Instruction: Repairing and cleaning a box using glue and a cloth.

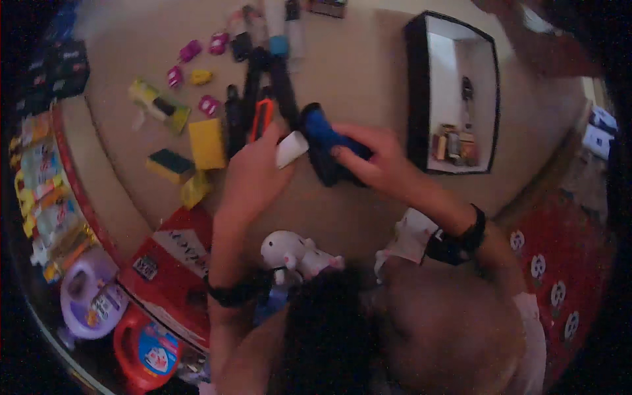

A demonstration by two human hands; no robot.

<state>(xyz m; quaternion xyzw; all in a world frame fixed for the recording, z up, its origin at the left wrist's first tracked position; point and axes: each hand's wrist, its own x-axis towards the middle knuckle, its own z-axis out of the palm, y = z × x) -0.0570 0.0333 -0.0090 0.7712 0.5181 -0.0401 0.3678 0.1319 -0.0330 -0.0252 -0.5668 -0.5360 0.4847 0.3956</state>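
Note:
My left hand (253, 174) is closed on a small white block-shaped thing (291, 149), which sticks out beside the thumb. An orange-rimmed dark thing (262, 120) rises just past its fingers; I cannot tell if it is held too. My right hand (378, 158) grips a dark blue, long object (320, 128), its black end pointing away from me; blur hides its kind. The two held things are close together but apart. Several dark, long items (283, 89) lie just beyond the hands. A yellow sponge (207, 143) is left of my left hand.
Small purple toy-like pieces (191, 50) lie far left, near a green-and-yellow sponge (170, 164). A black-framed mirror (484, 99) is at the right. White figurines (296, 253) lie nearer me. A red box (168, 263) and detergent bottles (148, 355) are at the lower left.

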